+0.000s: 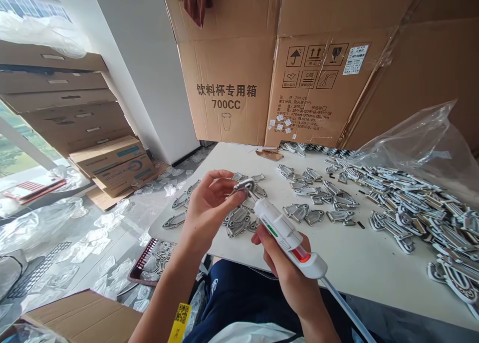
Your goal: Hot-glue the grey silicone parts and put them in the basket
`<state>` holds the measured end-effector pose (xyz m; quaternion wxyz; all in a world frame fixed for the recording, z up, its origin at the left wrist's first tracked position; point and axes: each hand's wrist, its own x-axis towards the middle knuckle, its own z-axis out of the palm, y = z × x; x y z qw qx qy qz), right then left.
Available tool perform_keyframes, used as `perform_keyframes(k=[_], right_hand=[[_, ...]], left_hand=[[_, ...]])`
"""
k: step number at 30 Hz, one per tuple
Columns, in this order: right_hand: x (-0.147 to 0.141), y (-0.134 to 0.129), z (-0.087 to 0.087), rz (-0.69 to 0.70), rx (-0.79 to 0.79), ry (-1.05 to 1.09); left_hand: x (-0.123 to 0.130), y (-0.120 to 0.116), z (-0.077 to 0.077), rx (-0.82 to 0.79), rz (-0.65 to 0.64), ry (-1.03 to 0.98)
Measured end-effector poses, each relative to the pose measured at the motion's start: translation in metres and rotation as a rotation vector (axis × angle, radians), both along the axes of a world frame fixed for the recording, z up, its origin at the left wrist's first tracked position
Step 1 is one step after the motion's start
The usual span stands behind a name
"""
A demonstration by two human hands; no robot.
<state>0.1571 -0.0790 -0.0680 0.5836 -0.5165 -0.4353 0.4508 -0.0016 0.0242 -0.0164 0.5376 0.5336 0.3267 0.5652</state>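
Note:
My left hand (209,206) holds a small grey-and-white metal part (245,186) pinched between thumb and fingers, above the white table. In my right hand (286,256) is a white electric screwdriver (279,226) with a green label and a red section; a pale cord runs from its rear end. Its thin tip points up and left, reaching the part; whether a screw sits there I cannot tell. Beneath my hands lies a cluster of similar metal parts (237,222), and more parts (175,219) are left of my left hand.
A large heap of parts (422,208) covers the table's right side, with a clear plastic bag (422,138) behind it. Tall cardboard boxes (232,59) stand at the back. On the left floor are a dark red basket (136,268) and scattered plastic bags (90,243).

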Motion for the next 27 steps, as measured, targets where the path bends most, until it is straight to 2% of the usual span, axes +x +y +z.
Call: perform_keyframes(k=[6, 15, 20, 27], right_hand=[[0.000, 0.001, -0.001, 0.013, -0.006, -0.008], [-0.006, 0.003, 0.002, -0.046, 0.017, -0.007], [-0.010, 0.003, 0.000, -0.176, 0.054, -0.103], [-0.008, 0.008, -0.009, -0.184, 0.114, -0.192]], left_hand=[[-0.001, -0.003, 0.006, -0.003, -0.001, -0.017], [-0.003, -0.009, 0.007, -0.040, -0.070, -0.059], [-0.001, -0.013, 0.008, -0.036, -0.059, -0.068], [-0.001, -0.015, 0.003, 0.020, 0.023, 0.006]])
